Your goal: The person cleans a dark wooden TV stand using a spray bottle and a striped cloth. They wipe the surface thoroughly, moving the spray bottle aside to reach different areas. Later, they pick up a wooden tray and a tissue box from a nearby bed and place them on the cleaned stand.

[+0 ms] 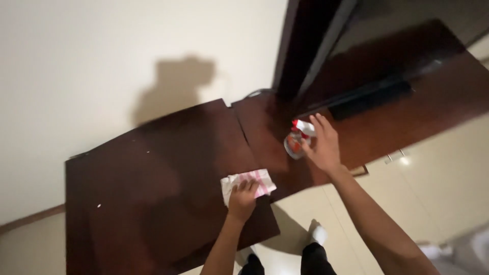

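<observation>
On the dark wooden table (pixel 153 168), your left hand (pixel 242 198) presses a pink-striped cloth (pixel 252 183); your right hand (pixel 322 145) is open, fingers spread, beside the spray bottle (pixel 297 140) — a careless reach could topple it.

My right hand (pixel 322 145) covers part of the spray bottle (pixel 295 142), so I can't make out whether my fingers grip it or only touch it; the bottle itself is blurred, its body hard to read. My left hand (pixel 241 197) hides the lower part of the white and pink cloth (pixel 252 182). The dark wooden cabinet (pixel 153 203) runs off the bottom edge. The television (pixel 367 40) is cut by the top edge, its stand (pixel 369 99) a dim dark bar. My feet are mostly hidden behind my arms.
</observation>
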